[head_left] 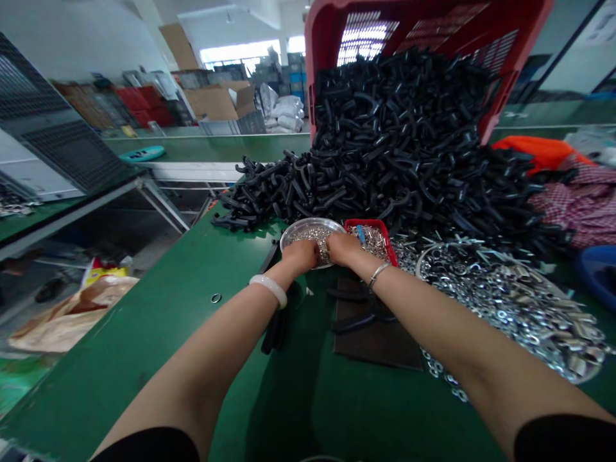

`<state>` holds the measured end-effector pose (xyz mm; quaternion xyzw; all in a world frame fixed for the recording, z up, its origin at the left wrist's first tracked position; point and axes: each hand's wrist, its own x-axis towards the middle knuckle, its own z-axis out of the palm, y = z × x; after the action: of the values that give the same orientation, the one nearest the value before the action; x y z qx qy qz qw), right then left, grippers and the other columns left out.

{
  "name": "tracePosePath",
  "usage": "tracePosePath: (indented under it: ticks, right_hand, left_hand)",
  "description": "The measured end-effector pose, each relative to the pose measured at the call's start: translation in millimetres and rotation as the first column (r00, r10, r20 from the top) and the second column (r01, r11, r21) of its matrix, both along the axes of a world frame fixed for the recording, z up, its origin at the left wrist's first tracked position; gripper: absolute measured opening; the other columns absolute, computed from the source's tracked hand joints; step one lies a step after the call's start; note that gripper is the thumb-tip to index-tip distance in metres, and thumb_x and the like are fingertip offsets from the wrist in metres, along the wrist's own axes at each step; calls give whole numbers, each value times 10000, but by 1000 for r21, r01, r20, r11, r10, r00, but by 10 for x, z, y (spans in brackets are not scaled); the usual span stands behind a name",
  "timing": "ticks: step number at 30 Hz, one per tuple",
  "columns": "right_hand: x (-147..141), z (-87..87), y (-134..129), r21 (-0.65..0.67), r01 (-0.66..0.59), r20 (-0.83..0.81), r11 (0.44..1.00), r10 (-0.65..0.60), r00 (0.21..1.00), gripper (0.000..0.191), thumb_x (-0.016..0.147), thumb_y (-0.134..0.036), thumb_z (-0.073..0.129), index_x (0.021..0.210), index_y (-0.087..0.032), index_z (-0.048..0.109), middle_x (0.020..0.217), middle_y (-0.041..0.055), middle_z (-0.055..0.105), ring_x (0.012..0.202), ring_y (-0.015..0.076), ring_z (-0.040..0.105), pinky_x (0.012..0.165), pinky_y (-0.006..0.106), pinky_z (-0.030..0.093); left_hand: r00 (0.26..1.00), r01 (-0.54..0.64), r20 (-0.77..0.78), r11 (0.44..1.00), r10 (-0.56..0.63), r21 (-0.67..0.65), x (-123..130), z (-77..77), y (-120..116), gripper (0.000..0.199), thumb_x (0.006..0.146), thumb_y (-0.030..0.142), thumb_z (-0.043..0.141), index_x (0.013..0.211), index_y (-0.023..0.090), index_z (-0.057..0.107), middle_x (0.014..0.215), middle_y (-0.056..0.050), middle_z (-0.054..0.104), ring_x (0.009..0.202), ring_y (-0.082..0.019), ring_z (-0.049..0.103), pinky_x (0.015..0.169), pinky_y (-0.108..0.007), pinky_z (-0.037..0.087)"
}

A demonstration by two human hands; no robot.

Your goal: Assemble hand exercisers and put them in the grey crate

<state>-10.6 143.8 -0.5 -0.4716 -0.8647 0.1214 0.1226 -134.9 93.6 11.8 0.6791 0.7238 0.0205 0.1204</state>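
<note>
Both my hands reach into a round bowl (308,223) filled with small metal parts (308,236). My left hand (302,254) is at the bowl's near left side, its fingers curled down among the parts. At the right side of the bowl, my right hand (342,248) dips its fingers into the same parts. What either set of fingertips holds is hidden. Just right of the bowl stands a red tray (391,251) of small metal pins. Below my right wrist, a black handle-like part (359,323) lies on a dark brown pad (378,350). More black parts (273,330) lie under my left forearm.
A large heap of black curved parts (385,160) spills from a tipped red crate (517,70). Shiny metal fittings (520,308) are piled on the right, near a blue basin (599,273). One metal ring (216,298) lies on the green table (168,346).
</note>
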Motion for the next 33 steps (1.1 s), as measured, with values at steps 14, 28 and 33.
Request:
tracePosePath:
  ticks: [14, 28, 33]
  right_hand:
    - [985, 202, -443, 6, 4, -247, 1000, -3, 969, 228, 791, -357, 501, 734, -189, 644, 666, -3, 637, 612, 125, 548, 571, 236, 368]
    - [1657, -220, -1110, -60, 199, -236, 978, -207, 950, 199, 800, -294, 456, 785, -199, 630, 759, 15, 657, 705, 162, 585, 649, 271, 412]
    - [1642, -298, -1149, 37, 193, -208, 980, -182, 961, 206, 830, -270, 432, 805, -184, 618, 811, 44, 649, 758, 179, 581, 701, 290, 414]
  left_hand:
    - [998, 12, 62, 994, -20, 113, 109, 65, -29, 239, 783, 379, 498, 932, 266, 646, 966, -38, 662, 854, -207, 592, 719, -285, 434]
    - [893, 338, 207, 900, -399, 276, 860, -191, -602, 153, 814, 316, 491, 893, 249, 604, 942, 5, 626, 836, -149, 576, 693, -236, 434]
    - [912, 295, 202, 912, -358, 284, 878, -213, -657, 154, 830, 313, 468, 893, 246, 590, 941, 7, 610, 827, -142, 568, 663, -227, 423]
